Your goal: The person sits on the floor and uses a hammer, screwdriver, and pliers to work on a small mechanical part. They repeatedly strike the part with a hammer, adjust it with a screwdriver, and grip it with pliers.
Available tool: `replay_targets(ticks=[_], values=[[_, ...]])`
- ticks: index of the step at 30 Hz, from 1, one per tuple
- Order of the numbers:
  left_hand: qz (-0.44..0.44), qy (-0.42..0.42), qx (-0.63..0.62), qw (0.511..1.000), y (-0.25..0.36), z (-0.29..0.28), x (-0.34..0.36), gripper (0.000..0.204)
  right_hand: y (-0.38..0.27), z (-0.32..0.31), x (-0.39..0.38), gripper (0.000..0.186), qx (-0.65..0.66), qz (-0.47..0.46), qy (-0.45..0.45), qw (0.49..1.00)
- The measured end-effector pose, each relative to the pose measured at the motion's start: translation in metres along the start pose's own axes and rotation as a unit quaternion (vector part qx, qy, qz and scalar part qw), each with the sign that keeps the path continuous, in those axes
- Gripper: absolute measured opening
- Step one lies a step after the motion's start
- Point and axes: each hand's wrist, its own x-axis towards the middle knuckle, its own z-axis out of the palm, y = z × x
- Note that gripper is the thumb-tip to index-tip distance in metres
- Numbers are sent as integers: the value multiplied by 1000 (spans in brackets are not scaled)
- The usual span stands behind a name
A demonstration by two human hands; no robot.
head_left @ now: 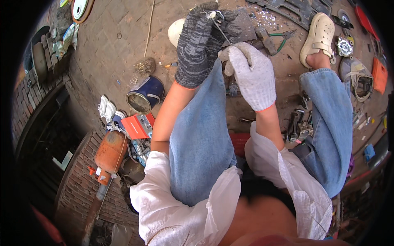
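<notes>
My left hand (196,47), in a dark grey striped knit glove, is closed around a small shiny metal part (212,15) at the top middle. Its far side is hidden by the glove. My right hand (253,76), in a pale grey knit glove, pinches a thin metal rod (222,32), whose far end meets the metal part. The rod's near end is covered by my right fingers, so I cannot tell what kind of tool it is. Both hands are close together, just beyond my left knee.
Right of my hands lie a hammer (266,41) and green-handled pliers (284,39). A dark blue can (144,95) lies left, near a red box (138,126) and an orange cylinder (111,151). Loose wrenches (292,126) are between my legs. My right foot wears a beige clog (319,36).
</notes>
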Motion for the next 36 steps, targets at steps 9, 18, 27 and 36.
replay_targets(ticks=[9,18,27,36], values=[[-202,183,-268,924,-1,-6,4,32,-1,-2,4,18,-79,-72,38,994],[-226,3,-380,897,3,-9,5,31,16,-11,14,21,-237,-206,108,943],[-234,-10,-364,902,6,-8,5,33,11,-14,15,24,-232,-194,96,948],[-111,115,-153,975,-10,-3,-1,35,3,-22,5,25,-128,-45,-7,991]])
